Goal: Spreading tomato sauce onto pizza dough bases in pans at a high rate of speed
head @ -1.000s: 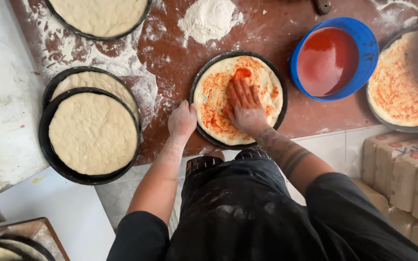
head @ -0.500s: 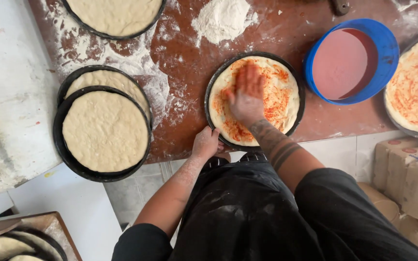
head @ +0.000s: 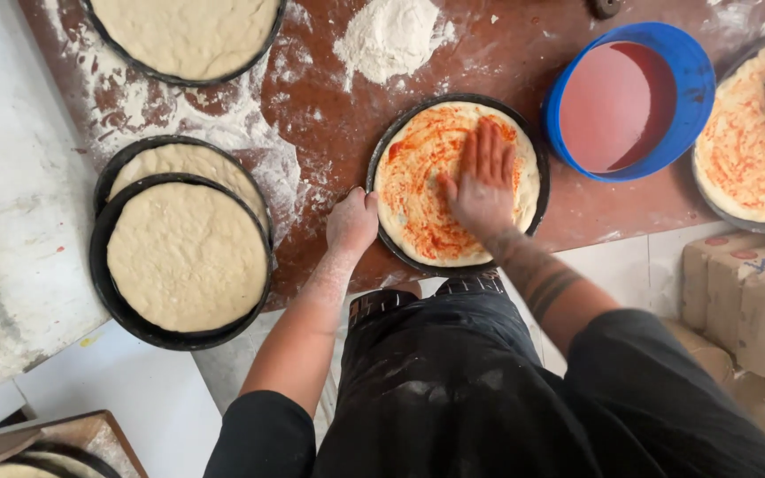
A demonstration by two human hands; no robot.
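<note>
The round black metal pan holding pale dough smeared with red sauce sits at the near edge of the floured reddish-brown tabletop, just ahead of the person's dark apron. The right hand lies flat on the sauce, fingers spread and straight, gripping nothing, apparently to push sauce across the dough. The left hand curls loosely against the pan's rim at nine o'clock, seemingly bracing it. At two o'clock stands a blue plastic bowl of red sauce, close by; beyond it, another sauced dough round. At nine o'clock, stacked black pans of plain dough overhang the edge. A flour heap lies at twelve, with bare room between.
</note>
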